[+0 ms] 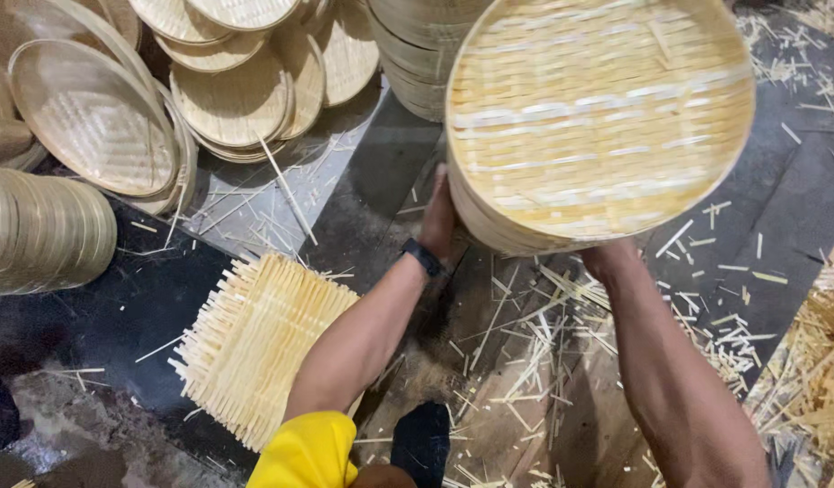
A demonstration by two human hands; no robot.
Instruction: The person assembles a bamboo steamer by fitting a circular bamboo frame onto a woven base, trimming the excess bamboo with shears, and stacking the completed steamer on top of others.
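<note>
**Bamboo tray held up in both hands**

Bamboo tray [598, 117], round and woven, fills the upper right of the view, tilted and lifted above the dark floor [796, 208]. The left hand [438, 217], with a black wristband [423, 257], presses flat against its lower left rim. The right hand [609, 258] sits under the bottom edge, its fingers hidden, so their grip cannot be told. Stacked trays [227, 90] lie at upper left. A square woven mat [254, 348] lies by the left arm. Bamboo slivers [525, 361] litter the ground.
</note>
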